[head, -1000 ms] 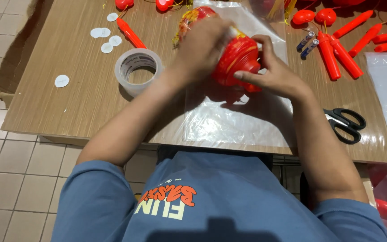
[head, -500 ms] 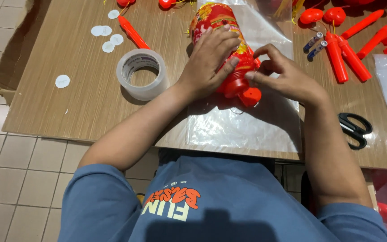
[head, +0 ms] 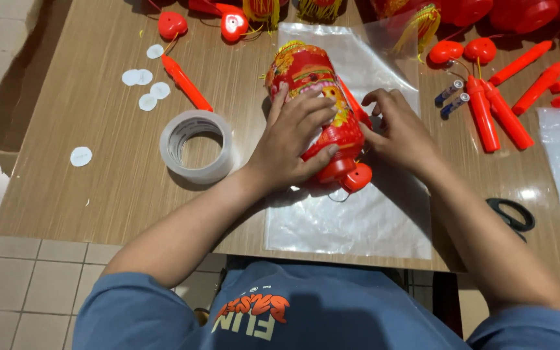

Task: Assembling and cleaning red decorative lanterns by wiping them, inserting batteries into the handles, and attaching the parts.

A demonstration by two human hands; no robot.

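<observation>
Red lantern (head: 312,84) gripped by left hand (head: 293,139), right hand (head: 400,133) alongside; tape roll (head: 196,146), scissors (head: 510,214) nearby.

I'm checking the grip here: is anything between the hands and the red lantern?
Nothing visible. The left hand lies directly on the red lantern, fingers wrapped over it, and the right hand touches its side. The lantern lies on the clear plastic sheet.

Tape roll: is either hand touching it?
No, the tape roll lies apart on the table, while both hands hold the red lantern.
</observation>
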